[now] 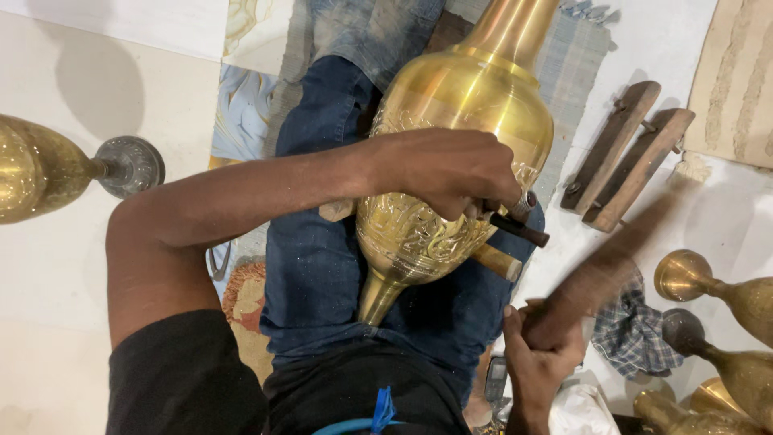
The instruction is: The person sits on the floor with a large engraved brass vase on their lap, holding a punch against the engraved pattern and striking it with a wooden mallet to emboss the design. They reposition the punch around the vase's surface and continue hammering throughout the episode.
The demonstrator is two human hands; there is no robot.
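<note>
Brass vase under chisel-gripping left hand

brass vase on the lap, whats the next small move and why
Probably bring the blurred wooden mallet in the right hand down onto the chisel. The left hand pins it against the brass vase, and its butt end is exposed.

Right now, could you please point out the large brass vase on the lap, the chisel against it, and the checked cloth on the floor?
large brass vase (459,105): head view, on its smooth upper body.
chisel (519,230): head view, on its dark shaft.
checked cloth (632,332): head view, on its middle folds.
</note>
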